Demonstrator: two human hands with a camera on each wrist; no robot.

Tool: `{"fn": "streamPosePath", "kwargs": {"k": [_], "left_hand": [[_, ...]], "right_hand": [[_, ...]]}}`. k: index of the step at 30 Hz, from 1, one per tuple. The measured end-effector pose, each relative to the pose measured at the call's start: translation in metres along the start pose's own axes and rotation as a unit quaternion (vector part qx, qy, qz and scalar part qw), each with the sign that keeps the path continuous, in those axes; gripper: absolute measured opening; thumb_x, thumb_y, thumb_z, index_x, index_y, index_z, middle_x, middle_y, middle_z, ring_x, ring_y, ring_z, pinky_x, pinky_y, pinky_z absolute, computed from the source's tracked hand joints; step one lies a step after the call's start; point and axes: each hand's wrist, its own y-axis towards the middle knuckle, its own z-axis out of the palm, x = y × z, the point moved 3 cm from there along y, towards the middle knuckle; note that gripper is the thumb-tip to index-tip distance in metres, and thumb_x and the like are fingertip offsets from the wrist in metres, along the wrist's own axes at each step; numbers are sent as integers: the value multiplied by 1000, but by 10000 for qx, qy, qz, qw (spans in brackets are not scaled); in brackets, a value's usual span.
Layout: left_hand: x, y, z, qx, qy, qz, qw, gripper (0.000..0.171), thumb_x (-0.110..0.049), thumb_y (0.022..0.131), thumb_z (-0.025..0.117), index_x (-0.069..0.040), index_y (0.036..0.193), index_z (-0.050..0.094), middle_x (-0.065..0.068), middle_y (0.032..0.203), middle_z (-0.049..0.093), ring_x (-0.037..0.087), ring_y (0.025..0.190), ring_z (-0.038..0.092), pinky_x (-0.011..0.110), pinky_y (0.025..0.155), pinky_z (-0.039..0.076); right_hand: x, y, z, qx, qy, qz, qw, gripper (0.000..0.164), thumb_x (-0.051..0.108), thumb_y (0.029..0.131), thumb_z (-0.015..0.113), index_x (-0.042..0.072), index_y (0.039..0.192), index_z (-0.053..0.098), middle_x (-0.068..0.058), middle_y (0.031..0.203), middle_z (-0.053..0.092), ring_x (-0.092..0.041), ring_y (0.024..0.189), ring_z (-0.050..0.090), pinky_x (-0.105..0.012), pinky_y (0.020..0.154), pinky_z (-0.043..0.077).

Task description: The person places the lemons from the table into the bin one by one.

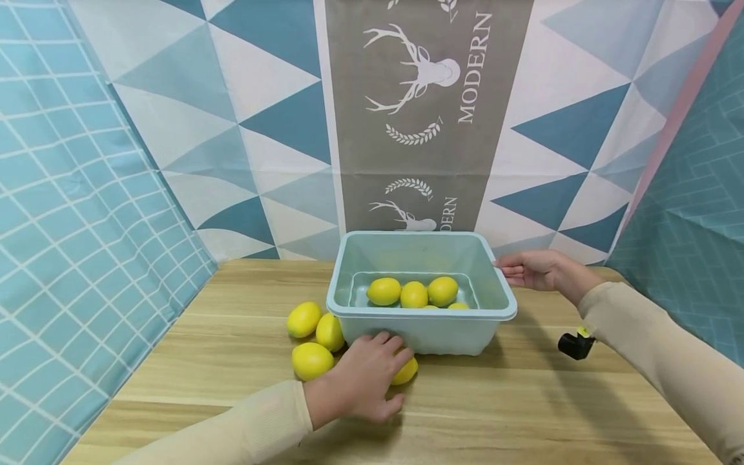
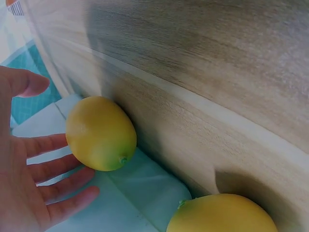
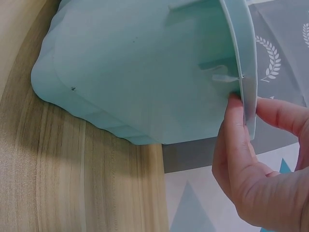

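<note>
My left hand point(image 1: 361, 381) reaches over a yellow lemon point(image 1: 405, 369) at the front wall of a light-blue plastic basin point(image 1: 418, 330). In the left wrist view, its fingers are spread beside that lemon point(image 2: 101, 133), with the thumb held well apart. At the basin's right end, my right hand point(image 1: 537, 270) pinches the rim point(image 3: 248, 92) between thumb and fingers. Several lemons, among them one at the left point(image 1: 383, 292), lie inside the basin. More sit on the table left of it: an upper lemon point(image 1: 304, 320), a middle lemon point(image 1: 330, 332) and a lower lemon point(image 1: 312, 361).
The wooden table point(image 1: 494, 413) meets a patterned cloth backdrop point(image 1: 279, 161) behind the basin. A blue checked cloth point(image 1: 87, 226) rises at the left, a teal cloth point(image 1: 692, 239) at the right. A small black object point(image 1: 575, 346) shows beside the right sleeve.
</note>
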Motion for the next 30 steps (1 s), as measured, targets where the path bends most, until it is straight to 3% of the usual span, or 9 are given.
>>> {"fn": "streamPosePath", "kwargs": {"k": [6,15,23,30], "left_hand": [[2,3,-2,67,-167,50,9998,54,-57,81,60,-21,122,55,-1,116,60,18,100,57,28,72,56],[1,2,0,138,-534,272,9981,54,-50,81,65,-20,124,53,0,120,58,21,104,56,30,81,57],[0,1,0,147,-685,397,9968,51,-44,80,69,-22,122,53,-2,115,56,20,100,53,27,77,55],[-4,3,-3,-10,-613,414,9973,39,-25,81,70,-20,116,55,-3,102,56,17,89,51,22,66,51]], "right_hand": [[5,0,-2,-10,13,-39,10000,29,7,97,51,13,76,70,4,71,69,-2,70,67,-20,78,59],[0,0,-1,134,185,-9,9997,29,6,97,49,12,78,69,3,72,68,-2,71,66,-20,79,59],[-3,2,0,99,240,-10,9997,27,7,97,51,12,79,70,3,74,69,-3,72,67,-20,79,59],[-3,-1,-2,69,215,-33,9997,28,6,97,50,12,78,69,3,74,68,-3,72,66,-20,80,59]]}}
